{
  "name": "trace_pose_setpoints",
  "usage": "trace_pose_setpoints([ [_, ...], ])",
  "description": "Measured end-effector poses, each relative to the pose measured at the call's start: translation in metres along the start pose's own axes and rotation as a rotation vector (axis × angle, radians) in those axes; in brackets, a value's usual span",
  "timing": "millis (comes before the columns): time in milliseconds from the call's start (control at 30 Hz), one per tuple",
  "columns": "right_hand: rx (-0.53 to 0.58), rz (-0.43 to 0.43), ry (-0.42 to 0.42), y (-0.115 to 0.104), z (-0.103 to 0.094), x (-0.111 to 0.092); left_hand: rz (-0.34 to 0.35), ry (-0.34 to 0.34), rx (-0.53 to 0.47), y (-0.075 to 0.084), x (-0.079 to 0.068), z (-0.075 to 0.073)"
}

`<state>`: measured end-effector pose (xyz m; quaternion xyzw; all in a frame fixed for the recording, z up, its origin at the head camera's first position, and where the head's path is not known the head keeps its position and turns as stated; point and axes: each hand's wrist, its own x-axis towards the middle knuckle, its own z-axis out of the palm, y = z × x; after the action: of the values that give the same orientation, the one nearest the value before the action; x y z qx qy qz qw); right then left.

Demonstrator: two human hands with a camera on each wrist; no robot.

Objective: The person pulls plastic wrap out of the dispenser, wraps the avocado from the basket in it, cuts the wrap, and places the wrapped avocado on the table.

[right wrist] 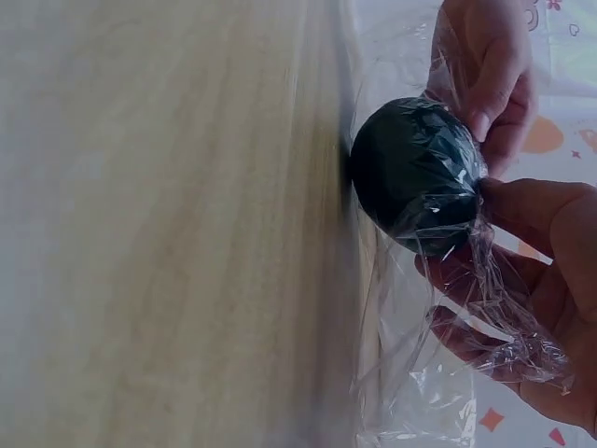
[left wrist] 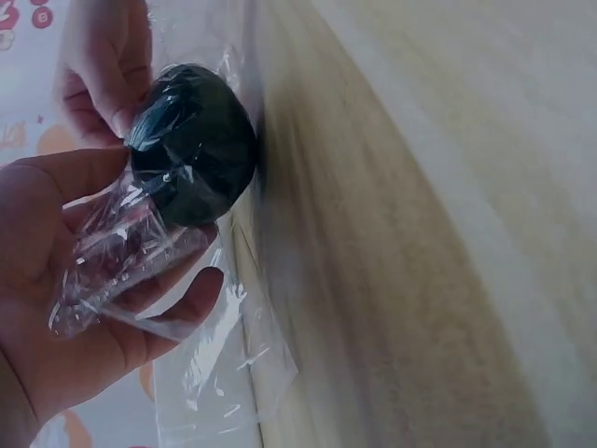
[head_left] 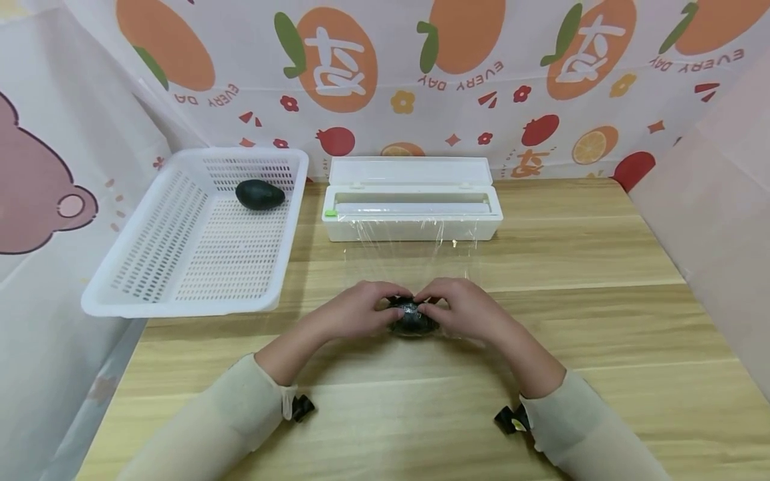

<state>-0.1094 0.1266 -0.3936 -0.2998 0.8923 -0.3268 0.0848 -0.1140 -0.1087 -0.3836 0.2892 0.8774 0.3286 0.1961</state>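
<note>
Possibly both hands (head_left: 363,309) (head_left: 464,307), grasping the dark fruit (head_left: 414,325), could tear the film (head_left: 412,257) by pulling from the bench (head_left: 601,267)'s back edge.

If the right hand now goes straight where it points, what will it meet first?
Probably the wrapped dark fruit, which the right hand touches; perhaps then the left hand; depth is unclear.

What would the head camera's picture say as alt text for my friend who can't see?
A person's left hand and right hand hold a dark oval fruit in clear film at a wooden table. The film runs from an open white box; another dark fruit lies in a white basket, left.
</note>
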Motion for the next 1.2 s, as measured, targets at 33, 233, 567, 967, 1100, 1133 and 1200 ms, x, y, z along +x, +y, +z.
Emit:
trace_pose_setpoints([
  [33,-0.003,0.002,0.003,0.0,0.0,0.0,-0.009,0.01,-0.001,0.0,-0.001,-0.001],
  [233,-0.005,0.021,0.007,0.002,-0.001,0.004,0.116,0.241,0.12,0.012,-0.01,-0.002],
  [567,0.006,0.007,0.001,0.007,-0.004,0.007,0.154,0.219,0.34,0.016,-0.006,0.018],
  [967,0.085,-0.076,0.332,-0.031,0.001,-0.009,0.053,0.217,0.241,0.01,0.005,0.012],
  [1100,0.137,0.011,0.252,-0.032,0.01,-0.012,0.002,0.193,0.195,0.006,0.008,0.009],
  [1133,0.125,0.038,0.249,-0.03,0.012,-0.012,-0.004,0.189,0.184,0.005,0.008,0.008],
  [1200,0.105,0.072,0.25,-0.025,0.014,-0.012,-0.013,0.178,0.159,0.004,0.009,0.007],
])
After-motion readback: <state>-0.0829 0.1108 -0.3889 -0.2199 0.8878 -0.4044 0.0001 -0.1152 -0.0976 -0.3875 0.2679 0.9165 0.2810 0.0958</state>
